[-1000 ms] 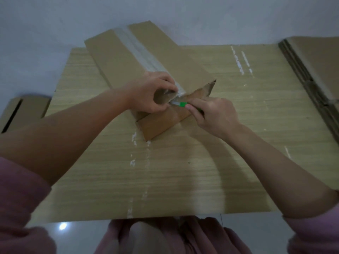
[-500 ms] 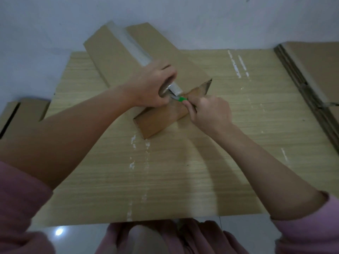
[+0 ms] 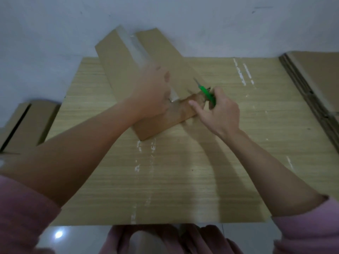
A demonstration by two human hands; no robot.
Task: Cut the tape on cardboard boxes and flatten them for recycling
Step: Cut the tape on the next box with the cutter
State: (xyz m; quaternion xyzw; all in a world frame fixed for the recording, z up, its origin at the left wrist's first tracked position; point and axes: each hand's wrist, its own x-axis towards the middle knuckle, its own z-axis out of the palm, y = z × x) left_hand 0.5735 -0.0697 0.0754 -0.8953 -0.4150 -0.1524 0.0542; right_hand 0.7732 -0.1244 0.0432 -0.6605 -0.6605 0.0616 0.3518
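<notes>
A long brown cardboard box [image 3: 121, 70] lies slantwise across the far half of the wooden table [image 3: 183, 171], with a strip of clear tape [image 3: 135, 46] along its top seam. My left hand [image 3: 152, 94] rests on the near end of the box top and covers the tape there; its fingers are blurred. My right hand [image 3: 218, 110] grips a green-handled cutter [image 3: 206, 93], blade pointing up and away, at the right corner of the box's near end. Its index finger touches the end flap [image 3: 183, 109].
A stack of flattened cardboard [image 3: 315, 85] lies at the table's right edge. Another brown box [image 3: 27, 123] sits on the floor to the left. A white wall stands behind the table. My knees are under the near table edge.
My right hand has pulled the cutter out of the seam and swung it right, blade now up. My left hand has slid further onto the box top.
</notes>
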